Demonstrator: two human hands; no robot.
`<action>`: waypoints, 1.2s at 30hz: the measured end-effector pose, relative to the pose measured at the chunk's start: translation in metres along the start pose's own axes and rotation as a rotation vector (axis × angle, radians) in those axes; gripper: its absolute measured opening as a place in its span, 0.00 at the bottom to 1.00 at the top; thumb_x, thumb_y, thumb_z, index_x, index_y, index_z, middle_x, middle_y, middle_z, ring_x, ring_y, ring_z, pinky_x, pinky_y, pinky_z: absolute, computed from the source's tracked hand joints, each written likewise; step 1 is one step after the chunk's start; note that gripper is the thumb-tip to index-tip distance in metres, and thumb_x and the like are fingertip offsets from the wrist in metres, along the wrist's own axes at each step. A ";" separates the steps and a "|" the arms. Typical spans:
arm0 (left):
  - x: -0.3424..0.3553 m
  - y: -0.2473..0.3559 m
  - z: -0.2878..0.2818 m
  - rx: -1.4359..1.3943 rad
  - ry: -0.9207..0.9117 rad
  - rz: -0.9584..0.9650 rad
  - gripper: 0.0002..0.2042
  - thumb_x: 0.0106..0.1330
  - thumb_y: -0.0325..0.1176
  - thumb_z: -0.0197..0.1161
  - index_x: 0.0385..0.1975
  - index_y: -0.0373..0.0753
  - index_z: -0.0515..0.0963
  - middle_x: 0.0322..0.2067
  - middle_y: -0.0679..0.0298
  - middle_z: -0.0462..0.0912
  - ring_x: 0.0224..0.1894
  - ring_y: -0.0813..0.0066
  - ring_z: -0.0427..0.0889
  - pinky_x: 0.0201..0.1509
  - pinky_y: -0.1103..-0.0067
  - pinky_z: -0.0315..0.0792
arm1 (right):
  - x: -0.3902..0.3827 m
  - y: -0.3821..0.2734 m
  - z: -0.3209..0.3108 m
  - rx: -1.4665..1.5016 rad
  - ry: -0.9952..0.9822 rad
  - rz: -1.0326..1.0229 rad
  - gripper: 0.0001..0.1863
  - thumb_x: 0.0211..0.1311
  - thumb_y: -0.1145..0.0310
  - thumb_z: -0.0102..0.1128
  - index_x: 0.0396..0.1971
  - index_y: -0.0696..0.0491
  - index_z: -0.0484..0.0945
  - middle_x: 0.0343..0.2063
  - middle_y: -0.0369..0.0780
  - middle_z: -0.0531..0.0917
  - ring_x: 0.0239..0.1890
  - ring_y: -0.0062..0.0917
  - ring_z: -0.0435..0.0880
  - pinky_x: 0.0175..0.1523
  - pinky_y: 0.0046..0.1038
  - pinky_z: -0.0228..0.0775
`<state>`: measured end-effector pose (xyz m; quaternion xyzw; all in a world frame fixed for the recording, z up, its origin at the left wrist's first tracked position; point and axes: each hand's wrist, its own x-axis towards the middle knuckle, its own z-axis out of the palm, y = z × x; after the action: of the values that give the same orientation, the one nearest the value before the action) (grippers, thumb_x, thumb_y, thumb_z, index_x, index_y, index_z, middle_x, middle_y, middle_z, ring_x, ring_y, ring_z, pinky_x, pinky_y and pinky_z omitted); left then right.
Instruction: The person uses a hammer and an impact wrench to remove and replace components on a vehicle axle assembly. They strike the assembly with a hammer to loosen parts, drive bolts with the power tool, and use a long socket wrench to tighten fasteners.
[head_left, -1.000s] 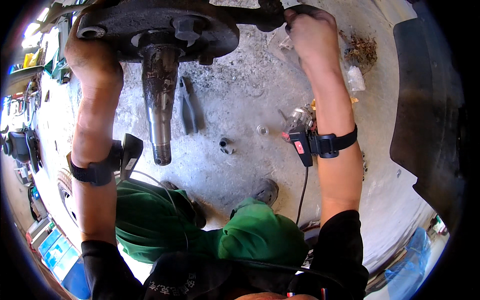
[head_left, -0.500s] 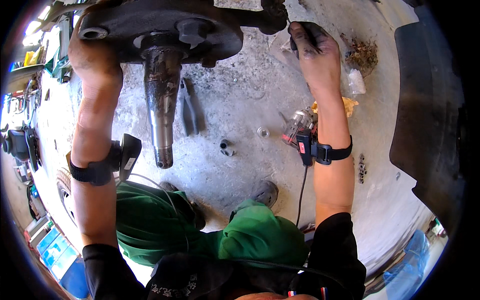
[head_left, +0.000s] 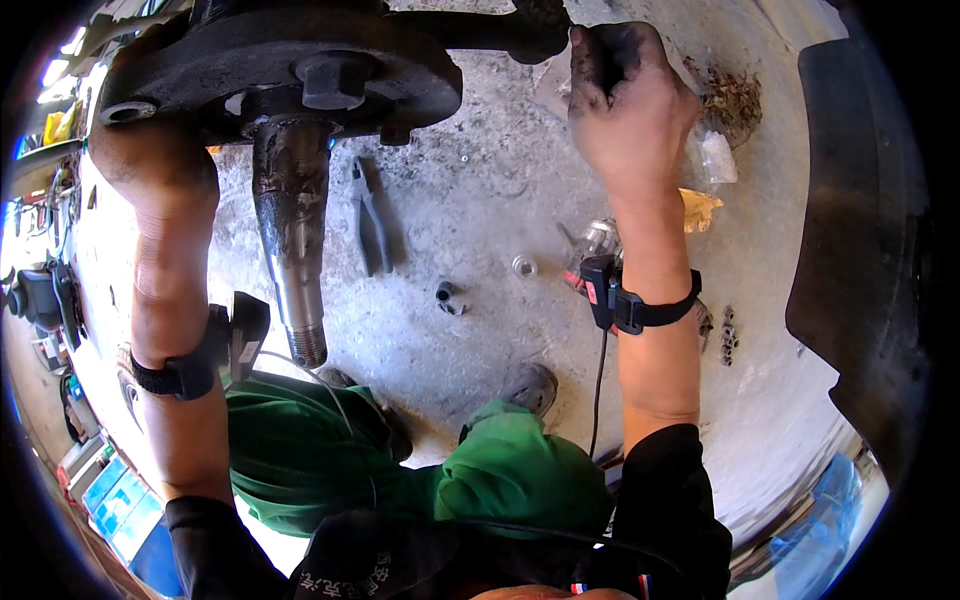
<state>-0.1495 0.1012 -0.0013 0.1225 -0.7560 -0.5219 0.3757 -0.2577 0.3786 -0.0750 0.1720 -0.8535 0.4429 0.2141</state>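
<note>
A dark, greasy steering knuckle (head_left: 400, 85) with a large hex bolt (head_left: 333, 80) fills the upper left. Its spindle (head_left: 297, 230) points down toward me, greasy above, bare metal and threaded at the tip. My left hand (head_left: 155, 165) grips the knuckle's left edge from underneath, its fingers hidden behind the metal. To the right, a dark arm ends in a joint (head_left: 540, 30). Right beside that joint my right hand (head_left: 632, 105) is closed in a pinch, thumb and fingers blackened. Whatever is between these fingertips is too small to make out.
On the concrete floor lie pliers (head_left: 372, 220), a dark socket (head_left: 448, 297), a metal ring (head_left: 524, 265) and a red power tool (head_left: 590, 262) partly behind my right forearm. A dark curved panel (head_left: 865, 240) stands at the right. Shelves with goods line the left.
The knuckle and its spindle have shifted left and somewhat nearer in view, my left hand moving along. My right hand stays beside the joint, its wrist turned and fingers curled tighter.
</note>
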 end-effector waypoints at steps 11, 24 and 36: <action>0.000 -0.008 -0.008 0.255 -0.076 0.238 0.13 0.63 0.25 0.50 0.46 0.34 0.75 0.39 0.59 0.81 0.33 0.71 0.83 0.27 0.80 0.79 | 0.005 0.017 0.007 -0.145 0.171 -0.457 0.08 0.54 0.68 0.65 0.26 0.55 0.76 0.18 0.40 0.80 0.20 0.25 0.79 0.29 0.24 0.69; 0.000 0.001 0.002 0.258 -0.023 0.032 0.22 0.66 0.38 0.40 0.51 0.28 0.70 0.46 0.52 0.77 0.49 0.62 0.77 0.56 0.70 0.68 | 0.000 0.007 0.004 0.850 -0.170 0.609 0.09 0.59 0.70 0.61 0.27 0.61 0.77 0.16 0.33 0.72 0.16 0.17 0.65 0.23 0.20 0.55; -0.006 0.006 0.007 0.231 -0.015 0.060 0.20 0.66 0.36 0.42 0.50 0.28 0.70 0.45 0.52 0.77 0.47 0.62 0.77 0.54 0.72 0.70 | 0.009 0.012 -0.002 0.593 -0.264 0.543 0.10 0.60 0.68 0.60 0.25 0.60 0.78 0.16 0.34 0.74 0.17 0.16 0.66 0.23 0.20 0.57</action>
<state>-0.1488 0.1122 -0.0002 0.1382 -0.8172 -0.4209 0.3688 -0.2710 0.3861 -0.0776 0.0502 -0.7235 0.6838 -0.0801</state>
